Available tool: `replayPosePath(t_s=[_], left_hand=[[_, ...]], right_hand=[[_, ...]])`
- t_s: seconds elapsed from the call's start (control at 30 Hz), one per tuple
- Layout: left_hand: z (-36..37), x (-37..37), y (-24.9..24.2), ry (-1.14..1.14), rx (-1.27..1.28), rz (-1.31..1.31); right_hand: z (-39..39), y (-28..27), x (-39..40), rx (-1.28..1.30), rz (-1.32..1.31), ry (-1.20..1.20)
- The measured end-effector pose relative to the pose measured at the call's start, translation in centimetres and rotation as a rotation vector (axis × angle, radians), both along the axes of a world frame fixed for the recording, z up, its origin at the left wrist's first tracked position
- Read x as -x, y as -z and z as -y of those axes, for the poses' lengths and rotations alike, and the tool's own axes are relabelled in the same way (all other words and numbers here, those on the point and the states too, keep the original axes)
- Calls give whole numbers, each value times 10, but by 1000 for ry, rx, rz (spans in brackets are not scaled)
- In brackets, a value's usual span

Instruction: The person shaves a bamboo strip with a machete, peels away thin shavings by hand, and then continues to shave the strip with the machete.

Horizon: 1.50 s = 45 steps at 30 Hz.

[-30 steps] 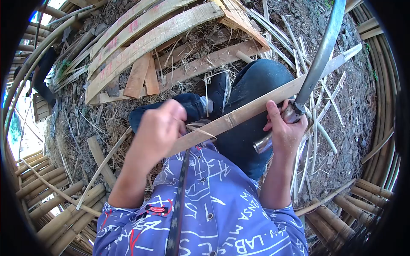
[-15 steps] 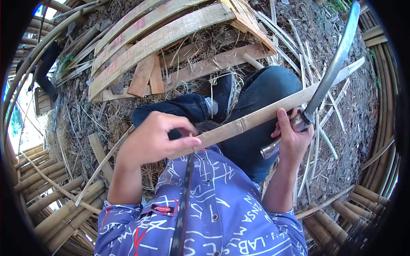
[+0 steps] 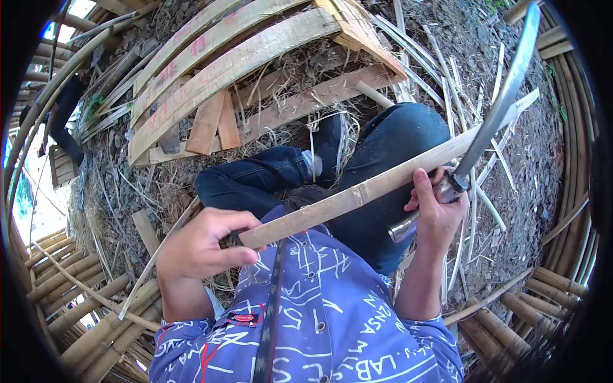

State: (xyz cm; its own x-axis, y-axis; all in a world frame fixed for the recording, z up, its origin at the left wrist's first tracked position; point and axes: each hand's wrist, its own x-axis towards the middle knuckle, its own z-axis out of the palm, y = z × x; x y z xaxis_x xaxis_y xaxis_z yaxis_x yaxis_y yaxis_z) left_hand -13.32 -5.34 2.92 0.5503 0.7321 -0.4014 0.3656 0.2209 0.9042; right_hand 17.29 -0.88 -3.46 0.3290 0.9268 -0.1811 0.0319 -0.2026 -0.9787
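Left hand point(image 3: 203, 247) has moved to bamboo strip point(image 3: 361, 191) end; slatted pallet point(image 3: 255, 54) beyond.
Its fingers spread; right hand point(image 3: 435, 209) clasps strip, knife point(image 3: 504, 102).

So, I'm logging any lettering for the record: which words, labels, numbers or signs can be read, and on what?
"LAB": printed on the blue shirt, at the lower front.
"NSA": same shirt, ending a longer word I can't read surely.
Red label on the shirt: too small to read.
Red marks on the pale board: too faint.
Blade and bamboo strip: none legible.
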Motion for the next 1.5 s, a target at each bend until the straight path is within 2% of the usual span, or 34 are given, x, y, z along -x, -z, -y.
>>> replayPosePath(t_s=[0.07,0.2,0.27,0.4,0.43,0.5,0.67,0.73,0.87,0.9,0.93,1.0,1.03,1.07,1.13,1.17,1.23,1.37,1.43,1.47,1.5], left_hand=[[0,-10,1,-54,-7,-140],[-1,-13,9,-60,-87,-170],[-3,-8,13,-34,-486,-279],[1,7,3,-134,-639,-597],[4,11,4,-115,-649,-579],[11,24,5,-209,-788,-770],[24,57,12,-96,-956,-895],[26,63,15,-89,-1029,-1067],[28,66,20,-142,-1037,-1249],[26,65,16,-86,-942,-1290],[23,58,16,-78,-951,-1276],[25,34,2,-114,-692,-1331],[22,24,-12,-95,-501,-1250],[19,12,-20,-99,-503,-1252],[7,-16,-32,-44,-570,-1046],[0,-31,-32,-55,-576,-1054],[-14,-61,-26,-94,-674,-768],[-41,-94,-2,-104,-772,-622],[-53,-95,4,115,-358,-603],[-52,-92,13,116,-381,-608],[-46,-88,25,-3,-244,-437]], right_hand=[[1,-1,0,-5,-2,-11],[2,1,-5,-1,1,4],[4,1,-7,0,-73,-49],[13,-2,-19,-21,-170,-18],[15,0,-22,-53,-164,15],[18,1,-33,-90,-139,101],[24,5,-66,-145,-19,354],[24,4,-72,-137,2,424],[22,10,-77,-51,-114,453],[21,10,-75,-10,-138,471],[21,9,-74,26,-160,492],[17,4,-68,0,-189,463],[14,1,-63,-24,-240,456],[12,-1,-58,-46,-292,445],[8,8,-46,-178,-390,378],[4,3,-39,-185,-444,351],[2,-5,-26,-209,-511,310],[5,-19,-11,-197,-559,101],[1,-26,-8,-224,-610,50],[0,-24,-8,-247,-616,50],[0,-17,-8,-258,-621,34]])
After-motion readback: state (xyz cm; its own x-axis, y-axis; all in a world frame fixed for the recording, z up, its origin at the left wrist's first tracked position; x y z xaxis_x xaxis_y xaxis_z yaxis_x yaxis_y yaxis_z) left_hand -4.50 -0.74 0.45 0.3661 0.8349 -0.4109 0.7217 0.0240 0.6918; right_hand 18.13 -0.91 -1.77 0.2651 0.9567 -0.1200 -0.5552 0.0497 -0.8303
